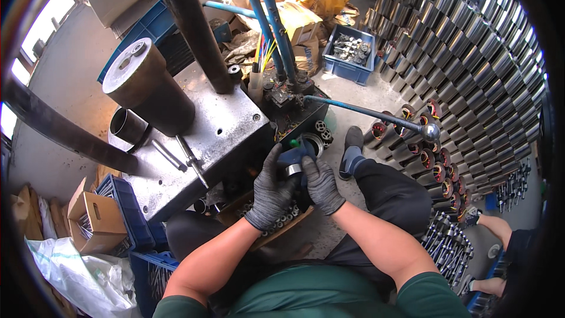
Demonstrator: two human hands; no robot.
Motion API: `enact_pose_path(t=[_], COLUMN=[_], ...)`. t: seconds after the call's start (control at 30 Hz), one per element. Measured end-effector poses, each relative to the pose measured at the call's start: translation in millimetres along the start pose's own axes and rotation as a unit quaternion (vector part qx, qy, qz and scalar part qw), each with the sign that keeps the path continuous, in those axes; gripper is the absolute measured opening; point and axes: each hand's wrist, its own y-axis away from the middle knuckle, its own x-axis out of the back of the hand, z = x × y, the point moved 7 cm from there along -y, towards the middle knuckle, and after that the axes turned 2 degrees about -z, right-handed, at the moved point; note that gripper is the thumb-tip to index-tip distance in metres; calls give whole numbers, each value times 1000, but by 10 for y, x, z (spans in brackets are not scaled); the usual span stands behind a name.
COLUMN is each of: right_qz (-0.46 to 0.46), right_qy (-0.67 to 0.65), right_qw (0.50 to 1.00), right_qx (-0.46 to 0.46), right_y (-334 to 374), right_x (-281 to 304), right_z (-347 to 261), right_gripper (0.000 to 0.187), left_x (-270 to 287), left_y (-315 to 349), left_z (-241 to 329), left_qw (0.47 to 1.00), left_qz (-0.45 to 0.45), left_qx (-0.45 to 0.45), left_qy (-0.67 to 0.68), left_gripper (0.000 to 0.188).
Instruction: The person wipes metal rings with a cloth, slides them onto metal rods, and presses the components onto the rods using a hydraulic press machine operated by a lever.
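Observation:
Both my hands wear grey gloves and meet in front of my lap. My left hand (269,193) is closed at the left side of a dark blue piece (289,156) with a shiny metal band (293,169). From the other side my right hand (322,186) closes on the same piece, its fingers pointing away from me. The piece's underside is hidden by the gloves. Just beyond it are a small green knob (294,143) and a round metal rim (313,143). Below my hands a tray (281,233) holds several small metal rings.
A press with a heavy steel cylinder (150,88) and dark posts stands over a metal block (206,103), where rods (189,156) lie. A blue lever (368,112) reaches right. Stacked metal cylinders (459,76) and piled shafts (447,247) fill the right; another person's limbs (493,285) show there.

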Motion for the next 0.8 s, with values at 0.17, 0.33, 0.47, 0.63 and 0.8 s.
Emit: enact_pose_path(t=[0.17,0.33,0.47,0.63,0.8], right_qz=[-35,-13,-152,-107,-43], right_qy=[58,-35,-444,-206,-60], right_qw=[996,999,876,972,997], right_qx=[57,-14,-109,-34,17], right_y=[-61,-211,-105,-77,-110], right_x=[6,251,-56,-180,9], right_z=[-3,-66,-453,-320,-164], right_gripper=[36,40,47,58,61], left_x=[121,308,365,210,9], left_y=[-17,-46,-43,4,-45], left_z=[123,408,63,-55,0], left_qw=[979,973,986,991,997], left_qz=[11,20,24,19,7], left_qx=[15,-33,24,43,49], left_qy=[204,229,162,124,61], left_gripper=[73,49,41,36,41])
